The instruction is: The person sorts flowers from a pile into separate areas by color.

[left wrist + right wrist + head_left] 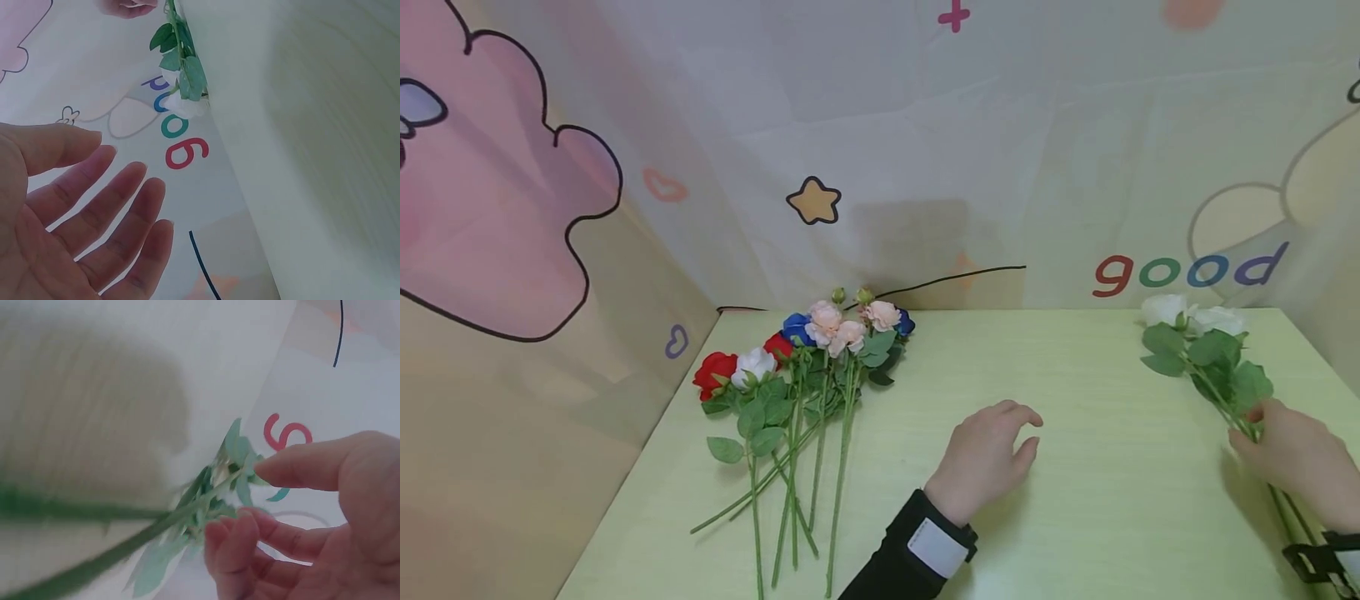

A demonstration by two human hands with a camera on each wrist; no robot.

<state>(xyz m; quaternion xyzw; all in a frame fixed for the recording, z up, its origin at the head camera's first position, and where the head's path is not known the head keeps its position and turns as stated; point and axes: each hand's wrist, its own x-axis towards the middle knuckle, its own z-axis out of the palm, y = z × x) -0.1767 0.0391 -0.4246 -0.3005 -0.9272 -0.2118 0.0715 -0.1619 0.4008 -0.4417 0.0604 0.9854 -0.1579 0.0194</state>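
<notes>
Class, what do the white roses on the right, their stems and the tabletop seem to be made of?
White roses: probably fabric, matte, with no glossy highlights.
Stems: likely plastic, low-sheen, smooth and evenly green.
Tabletop: laminate or real wood, dull-finished, with faint grain-like streaks; unclear which.

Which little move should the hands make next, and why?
I'd probably reach the left hand over to the white rose lying near the red roses and pink flowers. That hand holds nothing and is closer to it than the right hand, which is busy at the stems of two other white roses. The lone white one might join them.
</notes>
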